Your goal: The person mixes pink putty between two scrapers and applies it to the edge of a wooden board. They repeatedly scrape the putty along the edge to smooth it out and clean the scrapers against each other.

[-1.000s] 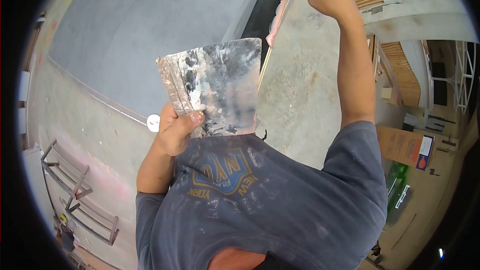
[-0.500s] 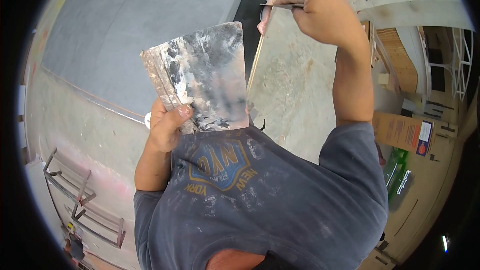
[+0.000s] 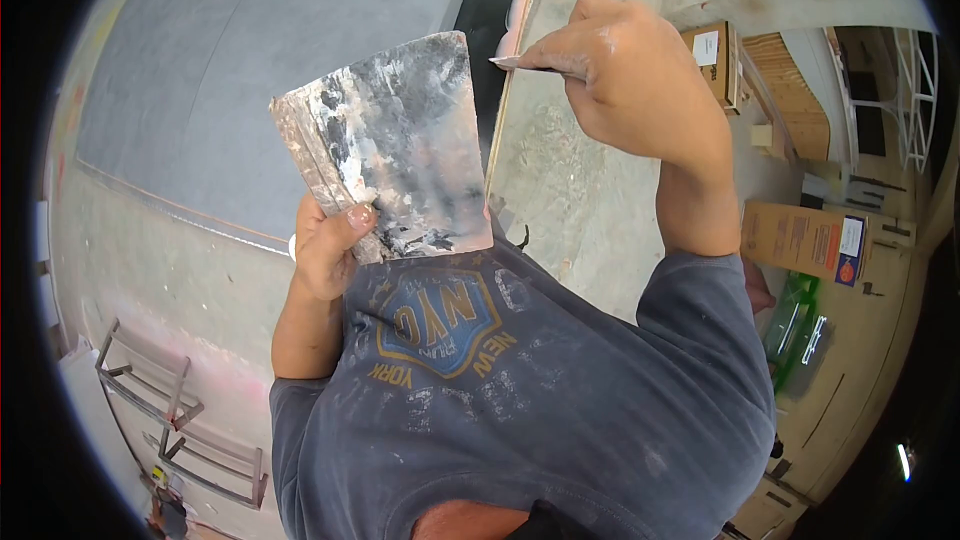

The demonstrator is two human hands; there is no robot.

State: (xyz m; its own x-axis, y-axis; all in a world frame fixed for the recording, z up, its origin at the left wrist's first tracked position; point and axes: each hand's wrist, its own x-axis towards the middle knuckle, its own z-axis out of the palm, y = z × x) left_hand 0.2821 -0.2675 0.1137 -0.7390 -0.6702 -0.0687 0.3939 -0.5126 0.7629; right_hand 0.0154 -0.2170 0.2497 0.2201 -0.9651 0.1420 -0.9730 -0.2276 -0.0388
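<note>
My left hand point(image 3: 327, 252) is closed on the lower left edge of a flat putty board point(image 3: 415, 140), thumb on top. Smears of black, white and pinkish filler cover the board, which is tilted in front of my chest. My right hand point(image 3: 635, 75) pinches a thin putty knife point(image 3: 508, 63), its blade pointing left with pale filler on it. The blade is at the edge of a large dark grey panel point(image 3: 270, 50). A ragged strip of pink filler point(image 3: 517, 12) runs along that edge beyond the knife. The knife's handle end is hidden by my fingers.
Concrete floor point(image 3: 590, 200) lies to the right of the panel. Cardboard boxes point(image 3: 800, 240), a green object point(image 3: 795, 325) and stacked wooden slats point(image 3: 785, 80) stand at the right. Metal frames point(image 3: 150, 380) are at the lower left, with another person point(image 3: 170, 515) partly visible below them.
My right hand has come closer to my body along the panel edge with the putty knife. The board in my left hand has shifted slightly left in view. Both grips remain.
</note>
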